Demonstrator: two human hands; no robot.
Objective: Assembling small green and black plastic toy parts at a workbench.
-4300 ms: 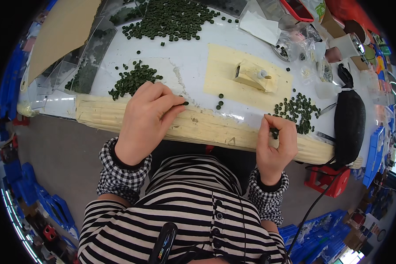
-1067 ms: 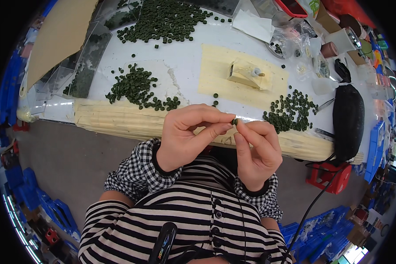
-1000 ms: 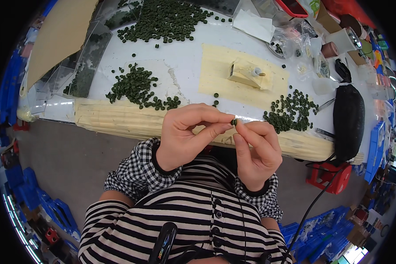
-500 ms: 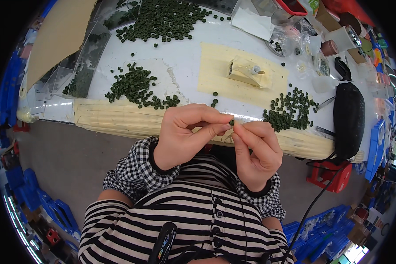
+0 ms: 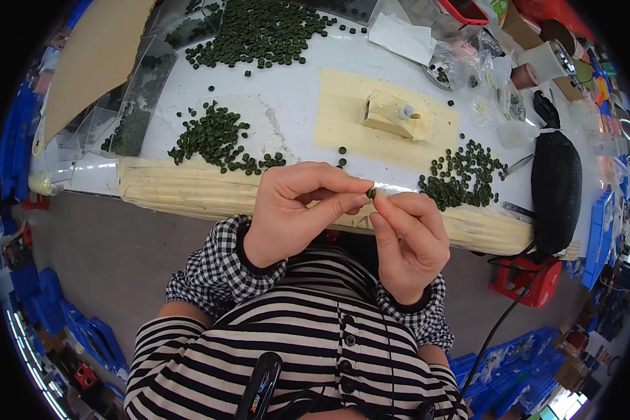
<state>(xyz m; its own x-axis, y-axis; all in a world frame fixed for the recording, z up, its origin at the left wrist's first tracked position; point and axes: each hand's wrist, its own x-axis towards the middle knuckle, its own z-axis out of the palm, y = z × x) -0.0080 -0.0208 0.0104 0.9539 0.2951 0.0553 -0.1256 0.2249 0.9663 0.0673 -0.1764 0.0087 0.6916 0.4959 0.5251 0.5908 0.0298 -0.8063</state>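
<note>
Just above the table's near edge, a small dark green round piece (image 5: 371,194) sits at the meeting fingertips of both hands. My left hand (image 5: 290,213) pinches it between thumb and index finger. My right hand (image 5: 414,241) is closed, its index fingertip against the piece's right side and its thumb curled just below. Fingertips cover part of the piece. Two similar loose pieces (image 5: 342,162) lie beyond my left fingers. A pile of these pieces (image 5: 210,136) spreads to the left, and another pile (image 5: 462,175) lies right of my right hand.
Beyond the hands, a pale block with a short peg (image 5: 392,115) sits on a yellowish sheet (image 5: 336,105). A larger heap of green pieces (image 5: 259,31) lies at the back. Padding (image 5: 182,187) wraps the table's front edge. A black pouch (image 5: 556,189) stands at the right.
Both hands stay nearly in place. The fingers shift slightly around the green piece, with the right thumb a little lower and farther from it.
</note>
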